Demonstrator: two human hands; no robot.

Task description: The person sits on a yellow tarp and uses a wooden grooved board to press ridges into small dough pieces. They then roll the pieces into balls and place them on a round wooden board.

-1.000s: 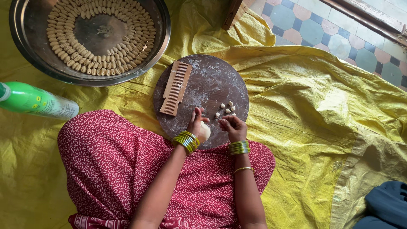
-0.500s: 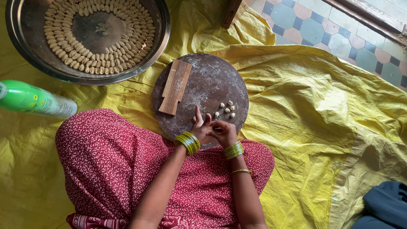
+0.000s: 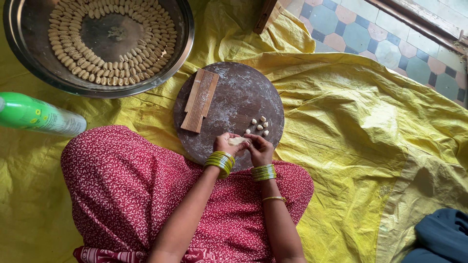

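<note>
— Any packaging in view from where I sit?

— One item: a green plastic bottle (image 3: pixel 41 116) lies on its side at the left edge, on the yellow sheet (image 3: pixel 370 126), just beside the red-patterned knee.

— A label?

— I see a paler wrap label (image 3: pixel 58 124) around its body, with small yellow marks. No signs or screens are in view.

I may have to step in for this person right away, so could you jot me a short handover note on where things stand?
Left hand and right hand together pinch a pale dough lump over the near edge of the round board.
Small dough pieces lie on the board; the ridged wooden block lies at its left.
Done: rings of shaped pieces fill the metal pan.
Left: the lump and the loose pieces are unshaped.
</note>
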